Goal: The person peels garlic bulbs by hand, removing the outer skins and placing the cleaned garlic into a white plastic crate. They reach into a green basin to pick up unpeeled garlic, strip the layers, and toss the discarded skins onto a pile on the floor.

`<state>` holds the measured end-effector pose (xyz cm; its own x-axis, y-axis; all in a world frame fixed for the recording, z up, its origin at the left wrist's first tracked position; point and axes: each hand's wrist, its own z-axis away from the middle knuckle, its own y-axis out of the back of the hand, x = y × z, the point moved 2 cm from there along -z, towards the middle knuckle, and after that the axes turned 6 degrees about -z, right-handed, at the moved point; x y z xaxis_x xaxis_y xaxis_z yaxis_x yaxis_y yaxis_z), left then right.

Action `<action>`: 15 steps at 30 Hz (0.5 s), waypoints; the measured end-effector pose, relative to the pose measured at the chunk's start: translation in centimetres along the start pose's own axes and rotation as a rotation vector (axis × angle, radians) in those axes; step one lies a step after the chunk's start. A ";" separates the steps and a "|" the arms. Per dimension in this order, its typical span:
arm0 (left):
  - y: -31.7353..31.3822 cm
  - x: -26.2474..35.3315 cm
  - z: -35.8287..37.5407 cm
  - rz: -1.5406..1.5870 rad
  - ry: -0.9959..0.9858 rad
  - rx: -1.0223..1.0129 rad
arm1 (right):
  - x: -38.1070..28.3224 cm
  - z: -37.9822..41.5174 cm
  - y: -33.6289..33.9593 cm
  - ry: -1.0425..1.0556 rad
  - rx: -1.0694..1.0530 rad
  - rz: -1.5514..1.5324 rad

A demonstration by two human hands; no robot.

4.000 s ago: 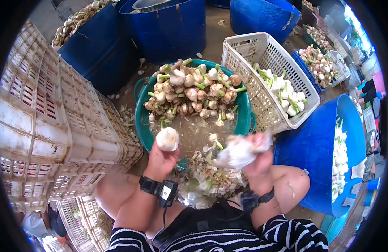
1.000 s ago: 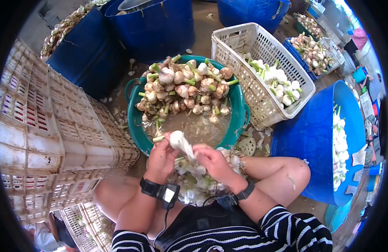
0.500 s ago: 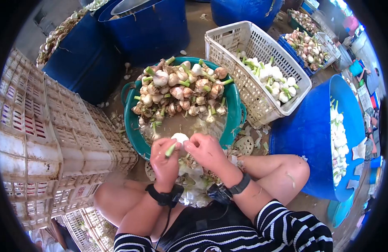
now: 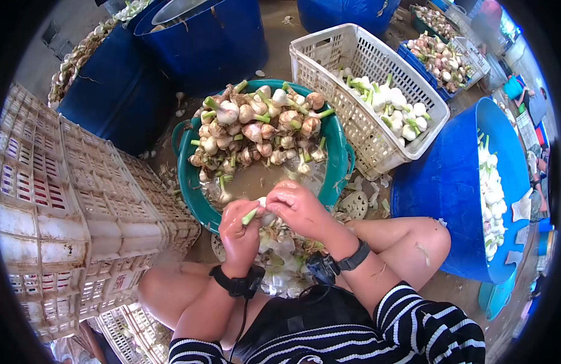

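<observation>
At the left of the frame, dirty white crates (image 4: 47,236) stood stacked; beyond them, at upper left, a blue drum (image 4: 107,100) held garlic. Towards the centre, a green tub (image 4: 193,205) held water and a heap of unpeeled bulbs (image 4: 256,130). Just below centre, over the tub's near edge, the left hand (image 4: 239,233) gripped a garlic bulb (image 4: 249,216) with its green stem sticking out; the right hand (image 4: 300,209) pinched its mostly hidden white end. Peelings (image 4: 279,258) lay below. Right of centre, a pale crate (image 4: 332,100) and a blue tub (image 4: 429,203) held white bulbs (image 4: 491,200).
</observation>
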<state>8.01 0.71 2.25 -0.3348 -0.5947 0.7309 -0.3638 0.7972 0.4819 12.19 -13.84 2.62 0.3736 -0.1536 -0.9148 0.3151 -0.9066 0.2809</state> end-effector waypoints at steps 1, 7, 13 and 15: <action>-0.3 -0.6 0.4 -0.002 -0.002 0.000 | 0.1 0.0 0.0 -0.087 -0.121 0.032; 0.5 -3.7 -0.2 0.502 0.956 0.208 | 3.6 7.7 -3.3 -0.084 -0.480 0.337; -0.5 -3.9 0.9 0.538 0.965 0.003 | 2.7 4.1 -3.2 -0.706 0.080 -0.622; -0.8 -2.5 0.7 0.473 0.841 -0.048 | 4.3 2.4 -2.9 -0.816 0.086 -0.984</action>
<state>8.54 1.53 -0.33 0.3014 0.0433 0.9525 -0.3086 0.9496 0.0544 10.74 -12.82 -2.81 -0.6343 0.4247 -0.6460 0.0842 -0.7927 -0.6038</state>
